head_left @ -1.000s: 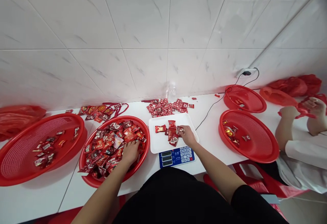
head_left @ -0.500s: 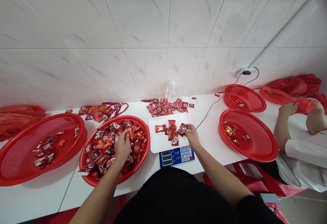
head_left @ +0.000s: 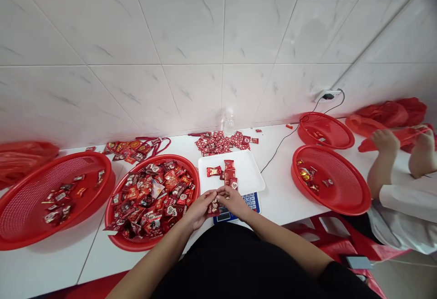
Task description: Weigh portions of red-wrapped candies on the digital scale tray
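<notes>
My left hand (head_left: 200, 209) and my right hand (head_left: 235, 202) meet at the front edge of the white weighing tray (head_left: 251, 167). Their fingertips are pinched together on a dark red wrapped candy (head_left: 213, 206), partly hidden by the fingers. Several red wrapped candies lie on the tray, among them a red and gold one (head_left: 213, 171). Below the tray, the scale's blue panel (head_left: 251, 200) is half covered by my hands. Left of the tray stands a red basket (head_left: 118, 237) full of assorted wrapped candies.
Patterned red packets (head_left: 218, 144) are heaped behind the tray by a clear bottle (head_left: 228, 122). A far-left basket (head_left: 23, 199) and a right basket (head_left: 351, 190) hold fewer candies. A black cable (head_left: 280, 143) runs to the wall. A co-worker's hands (head_left: 385, 142) handle red bags at right.
My left hand has left the full basket and moved right. My right hand has come down and left from the tray with the dark red candy, and both hands now meet on it.
</notes>
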`<action>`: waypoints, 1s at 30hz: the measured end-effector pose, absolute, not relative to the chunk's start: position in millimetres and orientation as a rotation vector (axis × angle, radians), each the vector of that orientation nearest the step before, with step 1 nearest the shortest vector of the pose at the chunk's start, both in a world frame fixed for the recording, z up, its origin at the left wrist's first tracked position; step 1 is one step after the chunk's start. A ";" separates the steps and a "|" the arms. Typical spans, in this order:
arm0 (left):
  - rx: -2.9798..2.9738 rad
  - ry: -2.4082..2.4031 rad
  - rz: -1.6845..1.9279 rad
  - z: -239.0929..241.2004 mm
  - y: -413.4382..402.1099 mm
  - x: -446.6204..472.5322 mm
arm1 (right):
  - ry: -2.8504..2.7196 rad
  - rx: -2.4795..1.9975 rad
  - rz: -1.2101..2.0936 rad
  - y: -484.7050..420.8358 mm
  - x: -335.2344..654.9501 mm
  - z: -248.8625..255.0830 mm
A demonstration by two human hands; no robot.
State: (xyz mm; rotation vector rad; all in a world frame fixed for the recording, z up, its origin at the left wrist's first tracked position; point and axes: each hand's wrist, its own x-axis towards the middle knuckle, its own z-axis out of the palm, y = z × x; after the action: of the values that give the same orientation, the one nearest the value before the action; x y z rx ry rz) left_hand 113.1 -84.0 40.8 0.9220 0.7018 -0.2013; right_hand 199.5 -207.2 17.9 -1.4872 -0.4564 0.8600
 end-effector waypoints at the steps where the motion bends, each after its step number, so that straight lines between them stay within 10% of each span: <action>1: 0.911 0.713 -0.176 40.9 -83.3 112.4 | -0.386 -1.513 0.846 -208.9 198.7 16.1; 15: 0.989 0.631 -0.253 60.3 -87.9 113.3 | -0.057 -1.255 1.234 -203.2 214.3 12.5; 30: 1.232 0.812 0.020 37.9 -41.0 100.8 | -0.848 -2.249 0.188 -219.6 242.4 -19.5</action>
State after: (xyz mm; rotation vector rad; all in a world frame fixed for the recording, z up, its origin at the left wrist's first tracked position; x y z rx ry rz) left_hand 100.8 -41.0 37.9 1.2321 0.8125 0.0204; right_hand 242.4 -219.6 -19.5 -2.2489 -0.8482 0.1876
